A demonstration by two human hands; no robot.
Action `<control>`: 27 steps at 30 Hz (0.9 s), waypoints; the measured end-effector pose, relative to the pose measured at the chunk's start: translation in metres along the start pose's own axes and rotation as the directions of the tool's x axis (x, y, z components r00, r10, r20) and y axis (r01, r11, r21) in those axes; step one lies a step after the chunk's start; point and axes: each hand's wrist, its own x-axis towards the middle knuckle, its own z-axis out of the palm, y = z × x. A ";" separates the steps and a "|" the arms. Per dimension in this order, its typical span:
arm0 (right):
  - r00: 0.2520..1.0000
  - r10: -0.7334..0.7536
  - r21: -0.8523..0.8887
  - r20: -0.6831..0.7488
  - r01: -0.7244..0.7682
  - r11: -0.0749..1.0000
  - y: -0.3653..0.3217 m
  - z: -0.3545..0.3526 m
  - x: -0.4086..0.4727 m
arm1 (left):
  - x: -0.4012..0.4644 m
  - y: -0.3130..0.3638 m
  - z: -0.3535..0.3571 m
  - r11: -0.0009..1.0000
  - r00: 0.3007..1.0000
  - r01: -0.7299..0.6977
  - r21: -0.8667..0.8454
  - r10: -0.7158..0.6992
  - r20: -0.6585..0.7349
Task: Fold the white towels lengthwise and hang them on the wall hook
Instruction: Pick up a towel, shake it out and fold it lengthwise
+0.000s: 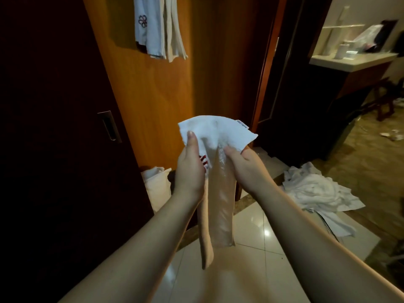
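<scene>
A white towel [218, 132] hangs in front of me, gathered into a long narrow strip that drops toward the floor. My left hand [190, 169] grips its upper left part with the thumb on top. My right hand [244, 165] pinches it just right of the middle fold. The top edge fans out above both hands, with a small label at its right corner. Two towels [157, 29] hang on the orange wooden panel high up; the hook itself is hidden behind them.
A dark sliding door [65, 127] fills the left. A pile of white towels [314, 189] lies on the floor to the right. A white bag [157, 186] leans at the panel's foot. A counter [349, 60] with bottles stands at the far right.
</scene>
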 end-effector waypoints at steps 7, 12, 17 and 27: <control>0.986 0.061 0.352 0.158 -0.114 0.929 -0.015 0.010 -0.012 | -0.015 -0.005 0.010 0.990 0.970 -0.090 0.107 0.064 0.234; 0.969 0.031 0.418 0.245 -0.134 0.898 -0.020 0.005 -0.013 | -0.017 0.001 0.003 0.997 0.921 -0.046 0.063 0.018 0.388; 0.960 0.015 0.350 0.279 -0.117 0.929 -0.007 -0.003 -0.010 | -0.014 0.016 -0.005 0.980 0.878 -0.129 0.149 0.043 0.477; 0.998 -0.064 0.014 -0.025 0.065 0.998 0.004 0.002 -0.004 | -0.001 0.036 0.011 0.768 0.895 -0.173 0.617 -0.139 0.424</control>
